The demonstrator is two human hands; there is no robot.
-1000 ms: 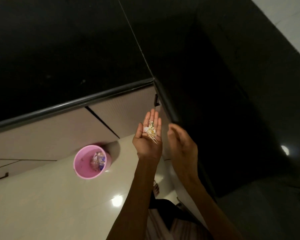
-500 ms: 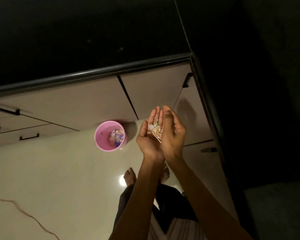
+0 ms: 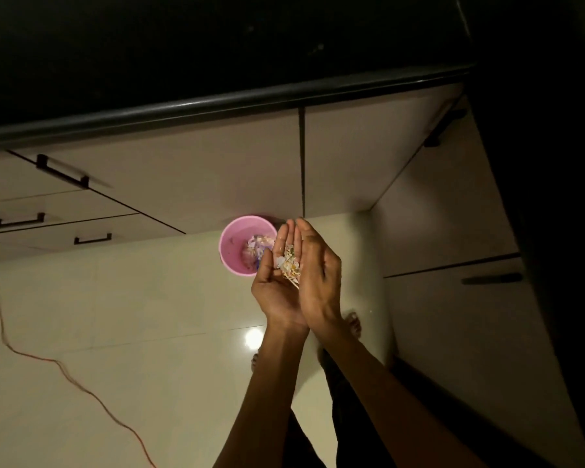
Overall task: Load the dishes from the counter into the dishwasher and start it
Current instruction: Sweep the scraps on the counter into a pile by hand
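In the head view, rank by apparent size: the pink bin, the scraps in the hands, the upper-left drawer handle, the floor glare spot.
1. pink bin
2. drawer handle, long but thin
3. scraps, though nearer the camera, so unsure
4. glare spot

Scraps cupped over the pink bin

The left hand (image 3: pixel 273 292) and right hand (image 3: pixel 319 282) touch side by side, cradling food scraps (image 3: pixel 289 263) above the pink bin (image 3: pixel 232 246).

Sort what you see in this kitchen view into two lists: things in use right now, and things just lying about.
In use:
left hand, cupped under the scraps
right hand, held against it
small pile of pale food scraps
round pink plastic bin, already holding waste

Lying about:
thin orange cord on the floor
dark bar drawer handles
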